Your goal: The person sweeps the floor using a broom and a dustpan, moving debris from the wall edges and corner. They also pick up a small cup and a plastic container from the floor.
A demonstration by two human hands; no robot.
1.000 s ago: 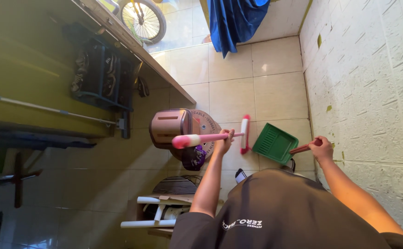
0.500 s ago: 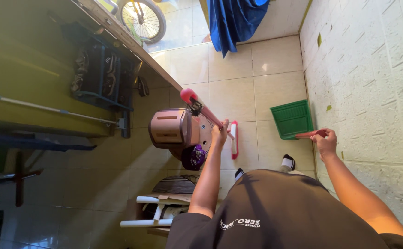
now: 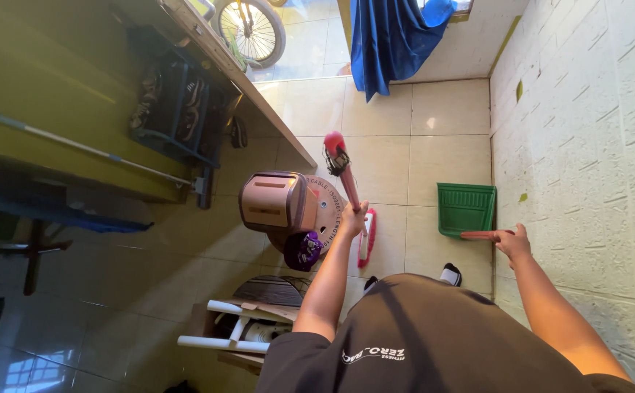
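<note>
My left hand (image 3: 352, 218) grips the pink handle of a broom (image 3: 341, 171), whose red and white brush head (image 3: 366, 237) rests on the cream floor tiles beside my foot. My right hand (image 3: 514, 244) holds the red handle (image 3: 480, 235) of a green dustpan (image 3: 466, 208), which sits flat on the floor close to the white textured wall (image 3: 586, 145). The brush head and the dustpan are about one tile apart.
A brown box-like appliance (image 3: 274, 204) and a round wooden cable spool (image 3: 328, 211) stand left of the broom, with a purple cap (image 3: 304, 249) below. A blue curtain (image 3: 390, 36), a bicycle wheel (image 3: 252, 29), a shoe rack (image 3: 176, 109) and a cardboard box with white pipes (image 3: 241, 331) surround the floor.
The broom handle swung from lying sideways to pointing up and away. The dustpan moved away from the brush toward the wall and turned flat. The camera shifted slightly.
</note>
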